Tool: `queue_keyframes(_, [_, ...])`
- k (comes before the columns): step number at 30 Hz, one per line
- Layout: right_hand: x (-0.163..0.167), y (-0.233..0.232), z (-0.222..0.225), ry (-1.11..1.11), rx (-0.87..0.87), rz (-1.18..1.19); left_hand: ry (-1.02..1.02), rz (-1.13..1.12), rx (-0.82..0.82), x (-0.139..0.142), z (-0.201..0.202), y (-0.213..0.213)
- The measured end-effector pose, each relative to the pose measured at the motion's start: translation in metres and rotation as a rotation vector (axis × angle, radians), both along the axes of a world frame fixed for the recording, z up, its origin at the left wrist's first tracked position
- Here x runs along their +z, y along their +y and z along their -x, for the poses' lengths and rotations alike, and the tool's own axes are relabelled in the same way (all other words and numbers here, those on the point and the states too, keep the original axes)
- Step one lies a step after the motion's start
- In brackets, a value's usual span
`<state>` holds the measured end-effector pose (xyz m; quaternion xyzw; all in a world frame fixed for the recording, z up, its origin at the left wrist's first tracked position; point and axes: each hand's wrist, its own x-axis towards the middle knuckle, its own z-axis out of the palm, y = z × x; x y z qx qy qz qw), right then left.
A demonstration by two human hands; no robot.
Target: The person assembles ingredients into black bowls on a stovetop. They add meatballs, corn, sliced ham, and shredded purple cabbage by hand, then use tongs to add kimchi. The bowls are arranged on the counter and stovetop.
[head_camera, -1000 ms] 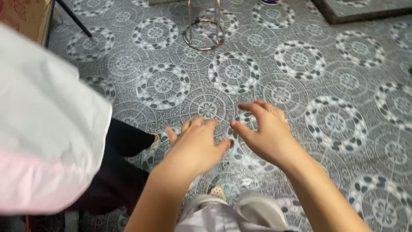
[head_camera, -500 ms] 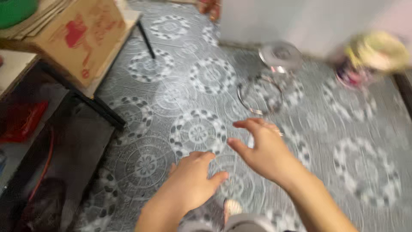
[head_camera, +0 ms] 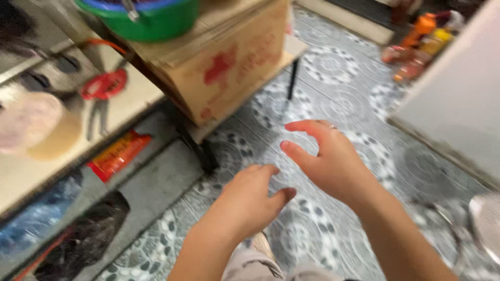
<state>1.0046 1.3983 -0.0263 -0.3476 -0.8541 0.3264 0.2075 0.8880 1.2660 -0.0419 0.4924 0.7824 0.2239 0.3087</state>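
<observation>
Both hands hang empty over the patterned grey floor tiles, in the near middle of the view. The left hand is loosely open, fingers curled downward and thumb out to the right, holding nothing. The right hand, just beside it and a little farther, is spread wider, fingers bent as if clawed, with a thin ring on one finger; it too touches nothing. The tiles beneath them carry round medallion patterns in white and dark grey.

The nearest thing to the hands is a brown cardboard box, far and left of them, with red printing on its side. It sits on a low wooden board whose thin dark leg reaches the floor. On top of the box stands a green basin with a blue rim; what it holds is too blurred to tell.

Further left is a pale bench bearing a red-handled tool and a translucent plastic tub with a pinkish lid. Under the bench lie a flat red-and-orange packet, a dark plastic bag and a clear bluish bag.

At far right, orange and yellow bottles cluster by a white panel.
</observation>
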Motion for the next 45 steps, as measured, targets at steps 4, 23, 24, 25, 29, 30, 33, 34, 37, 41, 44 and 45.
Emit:
queue_keyframes(4, [0.007,0.088,0.094,0.078,0.142,-0.028,0.004,-0.136,0.167,0.007,0.08,0.076])
queue_keyframes(23, [-0.014,0.355,0.708,0.231,0.982,-0.71,0.25,-0.702,1.235,0.028,0.412,0.321])
queue_keyframes(24, [-0.017,0.352,0.718,0.19,1.009,-0.69,0.221,-0.696,1.264,0.029,0.423,0.325])
queue_keyframes(25, [-0.019,0.353,0.723,0.124,1.021,-0.668,0.22,-0.69,1.275,0.029,0.434,0.327])
queue_keyframes(29, [-0.014,0.356,0.729,-0.142,0.988,-0.617,0.197,-0.711,1.302,0.03,0.463,0.331])
queue_keyframes(30, [-0.012,0.357,0.729,-0.169,0.966,-0.632,0.202,-0.732,1.306,0.03,0.471,0.334])
queue_keyframes(33, [-0.008,0.361,0.729,-0.107,0.973,-0.605,0.185,-0.751,1.288,0.029,0.486,0.341])
queue_keyframes(34, [-0.007,0.363,0.73,-0.054,0.986,-0.583,0.173,-0.738,1.315,0.029,0.487,0.344])
queue_keyframes(37, [-0.009,0.375,0.742,0.129,1.009,-0.574,0.194,-0.718,1.346,0.026,0.5,0.352])
queue_keyframes(41, [-0.01,0.399,0.753,0.219,1.034,-0.36,0.177,-0.707,1.392,0.017,0.503,0.364])
queue_keyframes(44, [0.003,0.409,0.757,0.345,1.028,-0.317,0.137,-0.665,1.496,0.012,0.509,0.37])
queue_keyframes(45, [0.008,0.41,0.755,0.345,1.031,-0.267,0.094,-0.638,1.544,0.011,0.509,0.372])
